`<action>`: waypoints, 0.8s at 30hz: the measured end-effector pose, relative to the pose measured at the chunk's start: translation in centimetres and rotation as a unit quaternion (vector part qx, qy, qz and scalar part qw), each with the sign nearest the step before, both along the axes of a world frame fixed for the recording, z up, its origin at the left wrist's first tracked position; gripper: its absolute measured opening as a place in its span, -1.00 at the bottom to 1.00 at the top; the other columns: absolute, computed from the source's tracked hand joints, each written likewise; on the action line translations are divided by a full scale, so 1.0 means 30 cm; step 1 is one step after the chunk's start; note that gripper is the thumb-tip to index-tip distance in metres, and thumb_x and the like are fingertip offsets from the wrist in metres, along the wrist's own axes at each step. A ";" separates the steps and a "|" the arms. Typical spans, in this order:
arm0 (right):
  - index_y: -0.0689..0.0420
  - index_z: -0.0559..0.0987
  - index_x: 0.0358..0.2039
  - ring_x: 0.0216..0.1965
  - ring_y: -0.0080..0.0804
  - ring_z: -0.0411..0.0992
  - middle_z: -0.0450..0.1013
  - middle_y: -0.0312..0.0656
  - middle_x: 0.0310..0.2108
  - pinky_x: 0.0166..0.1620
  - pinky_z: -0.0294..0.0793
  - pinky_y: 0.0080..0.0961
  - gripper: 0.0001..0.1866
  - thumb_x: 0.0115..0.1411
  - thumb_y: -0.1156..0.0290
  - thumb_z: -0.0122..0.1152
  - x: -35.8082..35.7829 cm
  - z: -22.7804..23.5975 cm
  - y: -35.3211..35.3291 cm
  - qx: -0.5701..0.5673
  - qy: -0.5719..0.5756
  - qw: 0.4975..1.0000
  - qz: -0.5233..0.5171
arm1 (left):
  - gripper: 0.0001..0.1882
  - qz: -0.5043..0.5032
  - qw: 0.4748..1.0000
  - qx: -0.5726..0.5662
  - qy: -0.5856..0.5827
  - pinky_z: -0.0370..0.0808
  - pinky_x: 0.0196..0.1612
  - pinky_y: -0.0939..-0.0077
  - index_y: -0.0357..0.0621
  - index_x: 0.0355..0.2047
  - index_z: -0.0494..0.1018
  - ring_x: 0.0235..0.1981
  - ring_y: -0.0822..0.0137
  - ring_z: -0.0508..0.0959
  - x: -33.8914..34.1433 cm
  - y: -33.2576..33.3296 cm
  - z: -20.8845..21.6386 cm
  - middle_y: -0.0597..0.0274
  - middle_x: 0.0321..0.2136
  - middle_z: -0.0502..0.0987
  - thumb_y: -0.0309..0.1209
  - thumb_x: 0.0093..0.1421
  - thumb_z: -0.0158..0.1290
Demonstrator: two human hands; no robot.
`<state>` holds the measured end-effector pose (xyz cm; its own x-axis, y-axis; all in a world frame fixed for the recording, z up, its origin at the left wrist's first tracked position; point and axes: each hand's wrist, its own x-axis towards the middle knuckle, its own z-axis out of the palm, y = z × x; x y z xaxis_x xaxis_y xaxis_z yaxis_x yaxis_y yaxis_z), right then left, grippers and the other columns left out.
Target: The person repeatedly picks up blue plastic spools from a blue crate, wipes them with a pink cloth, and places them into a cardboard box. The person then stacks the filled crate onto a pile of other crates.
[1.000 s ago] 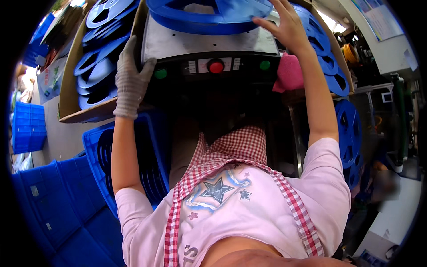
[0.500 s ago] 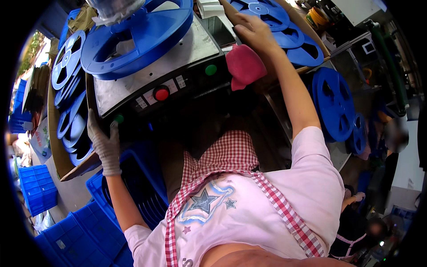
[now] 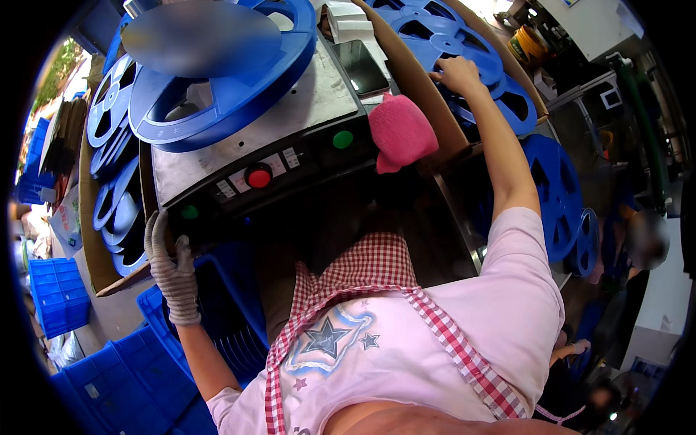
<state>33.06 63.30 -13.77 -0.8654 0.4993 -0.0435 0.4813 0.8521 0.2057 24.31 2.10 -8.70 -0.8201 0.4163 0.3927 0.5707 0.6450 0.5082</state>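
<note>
Your left hand (image 3: 172,275), in one knitted glove, is empty, its fingers apart, just beside the near left corner of the machine (image 3: 326,98); contact there I cannot tell. Your bare right hand (image 3: 459,75) is at the far right, fingers curled at a blue reel (image 3: 480,52) in the right carton (image 3: 420,87); whether they grip it I cannot tell. At least three reels show in that carton. One large blue reel (image 3: 250,94) lies on the machine, whose near face bears one red button (image 3: 258,175) and two green buttons (image 3: 342,139). One pink cloth (image 3: 402,134) hangs at its right corner, beside one phone (image 3: 360,69). A second carton (image 3: 123,284) of reels stands left; two upright reels (image 3: 554,196) stand right.
</note>
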 end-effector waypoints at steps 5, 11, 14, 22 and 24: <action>0.02 0.53 -0.01 -0.01 -0.05 0.43 0.49 0.03 -0.09 -0.02 0.44 -0.14 -0.49 0.12 -0.03 0.14 0.127 0.028 -0.050 -0.155 0.006 0.988 -0.007 | -0.50 -0.032 0.999 0.008 0.018 0.27 0.26 0.29 -0.11 0.13 0.33 0.19 0.05 0.32 0.061 0.053 0.057 -0.01 0.15 0.31 -0.62 0.15 -0.02; 0.03 0.35 0.18 0.24 0.08 0.17 0.27 0.07 0.18 0.16 0.20 0.04 -0.12 -0.05 -0.28 0.21 0.290 0.034 0.089 -0.013 0.044 0.954 -0.298 | -0.49 -0.082 0.992 0.011 0.090 0.31 0.21 0.25 -0.14 0.11 0.34 0.17 0.02 0.34 0.045 0.095 0.166 -0.02 0.11 0.35 -0.61 0.10 0.01; -0.06 0.22 0.28 0.19 0.07 0.26 0.33 0.05 0.14 0.15 0.23 0.03 -0.01 -0.12 -0.28 0.24 0.355 0.006 0.122 -0.067 0.022 0.945 -0.319 | -0.50 -0.113 0.981 -0.021 0.159 0.30 0.20 0.23 -0.13 0.09 0.36 0.15 0.01 0.35 -0.002 0.124 0.237 -0.01 0.09 0.36 -0.55 0.09 0.06; -0.26 0.37 0.17 0.09 0.06 0.35 0.37 0.06 0.07 0.08 0.32 -0.01 -0.22 -0.09 -0.23 0.18 0.460 0.186 -0.002 0.058 0.225 0.931 -0.283 | -0.53 -0.131 0.911 -0.215 0.327 0.39 0.09 0.26 -0.03 0.05 0.37 0.01 0.08 0.45 -0.246 0.304 0.195 0.15 -0.07 0.47 -0.43 0.09 0.13; -0.23 0.38 0.18 0.02 -0.03 0.40 0.41 0.04 -0.02 0.03 0.38 -0.20 -0.27 -0.03 -0.16 0.20 0.526 0.250 -0.042 0.035 0.328 0.915 -0.231 | -0.57 -0.126 0.900 -0.250 0.335 0.42 0.04 0.26 -0.02 0.01 0.38 -0.06 0.10 0.49 -0.299 0.322 0.178 0.18 -0.14 0.49 -0.44 0.10 0.12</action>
<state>48.85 62.03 -6.28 -0.3887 0.8005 0.4562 0.8270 0.5214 -0.2103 15.35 11.76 -3.36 -0.3233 0.8178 0.4761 0.8016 0.5041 -0.3214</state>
